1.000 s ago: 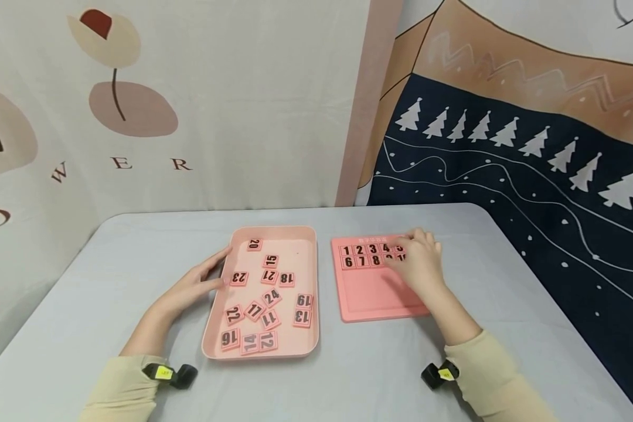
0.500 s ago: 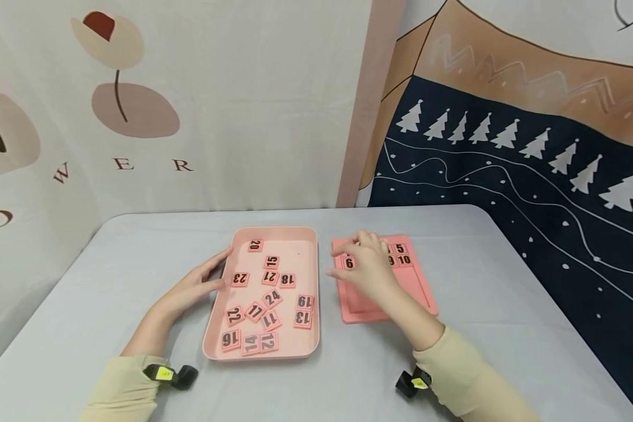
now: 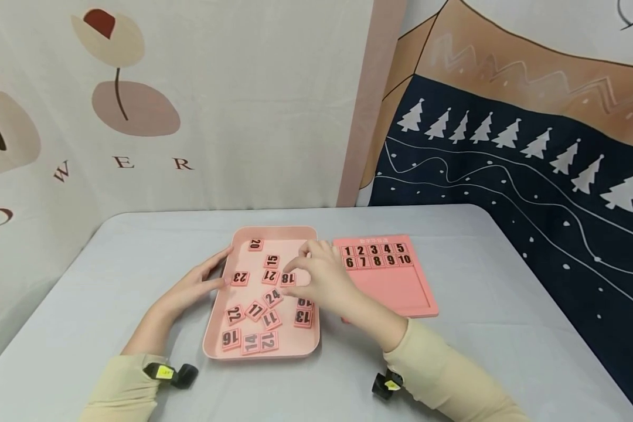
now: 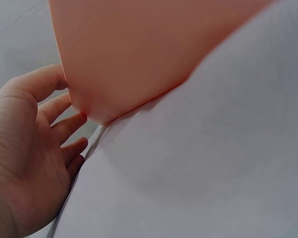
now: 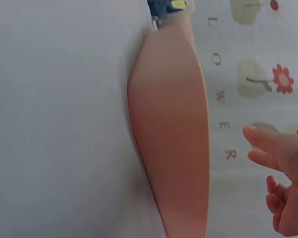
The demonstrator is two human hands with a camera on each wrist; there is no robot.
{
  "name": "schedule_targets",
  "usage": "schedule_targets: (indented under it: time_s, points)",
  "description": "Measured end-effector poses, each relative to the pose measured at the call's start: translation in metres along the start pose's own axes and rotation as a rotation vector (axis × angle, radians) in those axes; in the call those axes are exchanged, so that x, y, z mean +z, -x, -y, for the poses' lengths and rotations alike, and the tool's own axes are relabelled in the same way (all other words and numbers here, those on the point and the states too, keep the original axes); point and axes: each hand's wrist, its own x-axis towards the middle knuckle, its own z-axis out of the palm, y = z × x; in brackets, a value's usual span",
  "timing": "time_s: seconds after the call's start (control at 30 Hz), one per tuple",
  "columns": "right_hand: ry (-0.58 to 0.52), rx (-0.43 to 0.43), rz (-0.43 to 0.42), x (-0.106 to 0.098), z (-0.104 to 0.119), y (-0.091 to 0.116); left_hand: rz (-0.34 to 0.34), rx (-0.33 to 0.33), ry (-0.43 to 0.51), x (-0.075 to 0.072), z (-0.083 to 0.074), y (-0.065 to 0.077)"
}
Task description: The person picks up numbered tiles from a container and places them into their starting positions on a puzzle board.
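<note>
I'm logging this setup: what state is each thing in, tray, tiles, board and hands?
Tray: right side up, partly filled.
Loose tiles: scattered in the tray, variously turned.
Board: face up, partly filled.
Tiles 1 to 10: in order on the board.
Left hand: touching the tray's left side.
Right hand: over the tray, thumb and forefinger apart, nothing visibly held.

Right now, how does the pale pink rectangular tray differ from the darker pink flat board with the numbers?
The pale pink rectangular tray has raised walls, while the darker pink flat board is shallow. The tray looks larger than the board. The tray holds loose black-numbered pink tiles at various angles; the board carries tiles 1 to 10 in two neat rows. Both rest on the pale grey table.
</note>
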Motion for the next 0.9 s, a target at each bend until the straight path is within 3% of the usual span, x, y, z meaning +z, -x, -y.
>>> schedule_targets:
  time_s: [0.47, 0.9]
  points:
    - [0.026, -0.175, 0.104, 0.018, 0.022, 0.003, 0.001, 0.008, 0.009, 0.000, -0.001, 0.000]
    - [0.046, -0.154, 0.120, 0.028, 0.021, 0.000, 0.000, 0.012, -0.005, 0.000, 0.000, 0.000]
